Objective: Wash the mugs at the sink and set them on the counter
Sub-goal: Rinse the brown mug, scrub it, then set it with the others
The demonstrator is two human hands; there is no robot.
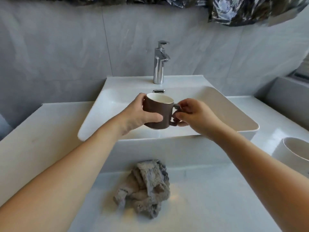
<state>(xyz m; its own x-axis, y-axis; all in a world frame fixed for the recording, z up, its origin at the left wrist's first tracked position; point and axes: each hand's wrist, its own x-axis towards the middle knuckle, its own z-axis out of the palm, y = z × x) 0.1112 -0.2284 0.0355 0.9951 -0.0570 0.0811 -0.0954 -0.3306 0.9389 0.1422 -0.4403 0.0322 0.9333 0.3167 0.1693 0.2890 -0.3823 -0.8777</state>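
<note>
Nearest the camera, a crumpled grey rag (145, 186) is seen lying on the white counter (217, 190), between the two bare forearms that reach forward past it. At the right edge, a white mug (296, 152) is set on the counter (only part of it is in view, so its handle cannot be made out). Further on, a brown mug (158, 113) with a white inside is held upright above the basin of the white sink (225, 106), clear of its floor. The left hand (138, 115) is wrapped round the mug's body, thumb laid across the near side and fingers curled behind the far side. The right hand (194, 114) is closed on the handle, which is pinched between thumb and fingertips. Behind the mug, a small chrome overflow slot (158, 91) is set in the back wall of the basin. Beyond it, a chrome faucet (159, 62) stands on the rear ledge (no water is seen running). Grey wall tiles (66, 52) rise behind, and crinkled black plastic (247, 9) hangs along the top edge.
</note>
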